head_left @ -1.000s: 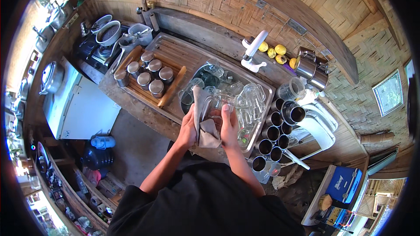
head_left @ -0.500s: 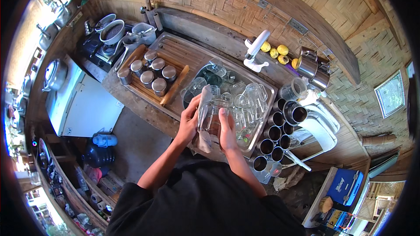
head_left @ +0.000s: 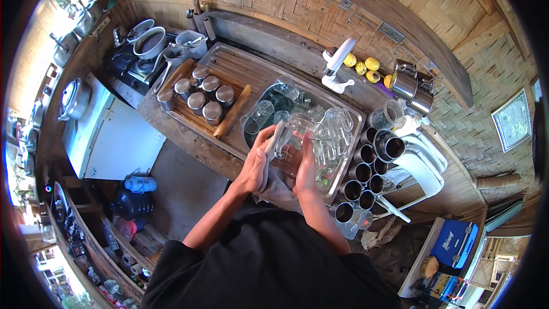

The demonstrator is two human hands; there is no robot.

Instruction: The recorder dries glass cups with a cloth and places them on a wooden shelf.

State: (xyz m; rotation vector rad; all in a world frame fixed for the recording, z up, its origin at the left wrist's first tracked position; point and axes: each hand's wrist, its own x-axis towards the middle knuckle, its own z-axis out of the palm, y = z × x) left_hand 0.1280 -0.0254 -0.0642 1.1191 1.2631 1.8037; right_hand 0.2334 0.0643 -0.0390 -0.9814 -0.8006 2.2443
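Note:
Over the near side of the sink, both my hands hold a clear glass mug [head_left: 293,131] between them. My left hand [head_left: 255,165] is closed against its left side, with a grey cloth [head_left: 277,187] between palm and glass. The cloth hangs below the mug towards my body. My right hand [head_left: 306,167] grips the right side, thumb up along the glass. Behind and around the mug, several clear glass mugs [head_left: 337,126] lie piled in the metal sink [head_left: 357,123]. My hands hide part of the pile.
Left of the sink, a wooden tray [head_left: 233,111] bears several metal-lidded jars [head_left: 196,101]. A white faucet [head_left: 340,60] rises behind the basin. On the right stand several dark-mouthed metal cups [head_left: 360,171] beside a white rack [head_left: 420,174]. Yellow fruits [head_left: 372,64] sit along the back ledge.
The mug has tilted, its round end now facing up and away. My left hand has shifted round its side, and the cloth has dropped lower, bunching beneath the mug.

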